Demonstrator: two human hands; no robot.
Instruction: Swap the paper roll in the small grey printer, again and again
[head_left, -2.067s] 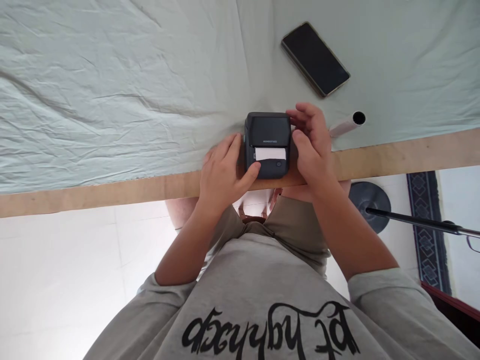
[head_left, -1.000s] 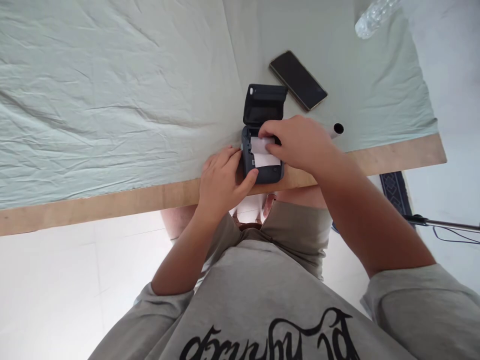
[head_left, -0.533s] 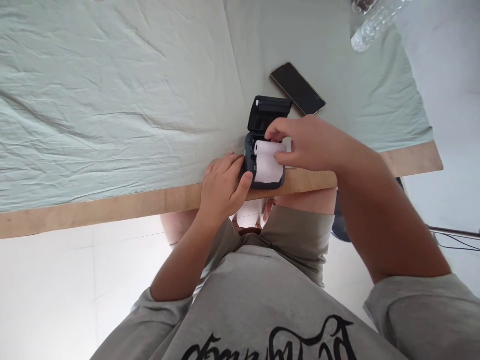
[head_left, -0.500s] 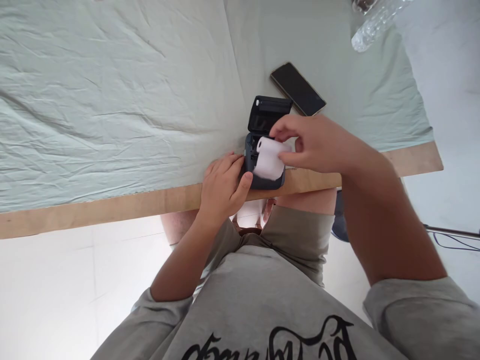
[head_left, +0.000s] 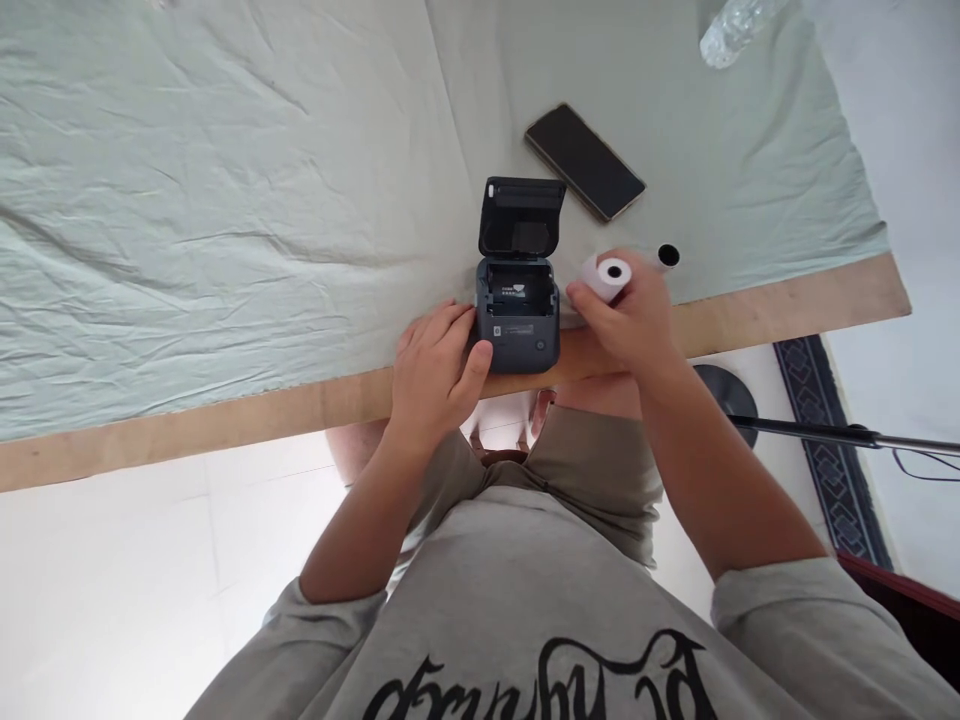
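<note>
A small dark printer (head_left: 519, 340) lies at the table's front edge with its black lid (head_left: 521, 217) raised and its paper bay exposed. My left hand (head_left: 442, 370) rests against the printer's left side, thumb at its lower corner and fingers spread. To the right of the printer, my right hand (head_left: 634, 310) grips a white paper roll (head_left: 615, 278), its round end with a dark core hole facing up. Just beyond that hand is a small dark-centred round object (head_left: 668, 256), partly hidden, which I cannot identify.
A black phone (head_left: 585, 162) lies behind the printer, to the right. A clear plastic bottle (head_left: 731, 38) is at the back right. Wrinkled pale green cloth (head_left: 225, 200) covers the table, whose wooden edge (head_left: 330, 403) runs in front. A black stand (head_left: 727, 395) is below right.
The white roll has left its place over the printer and moved right in my right hand, uncovering the bay. A round dark-centred object now shows beside that hand. My left hand has barely moved.
</note>
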